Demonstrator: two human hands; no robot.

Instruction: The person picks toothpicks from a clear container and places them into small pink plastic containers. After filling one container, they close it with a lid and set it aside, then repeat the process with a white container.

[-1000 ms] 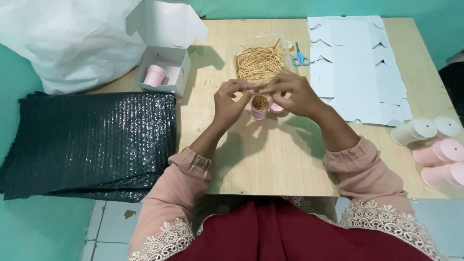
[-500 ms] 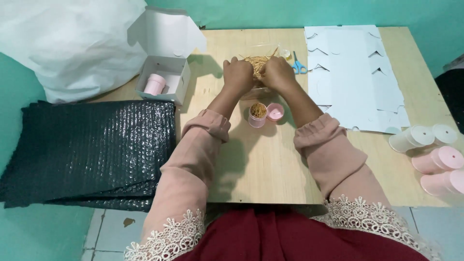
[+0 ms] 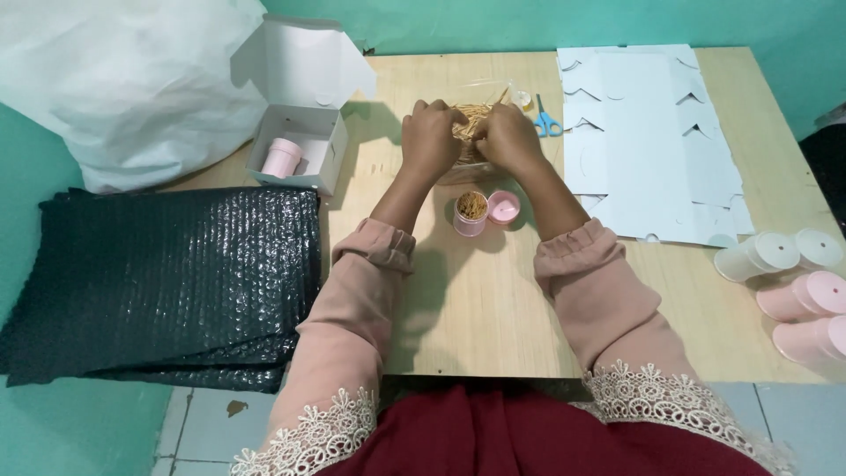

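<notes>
Toothpicks lie heaped under the left hand and right hand, both curled closed, gathering some. A small pink jar nearby looks partly filled, its lid off beside it.

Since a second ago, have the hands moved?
Yes. Both hands, left and right, went from the pink tub up the table to the toothpick pile near the scissors.
</notes>
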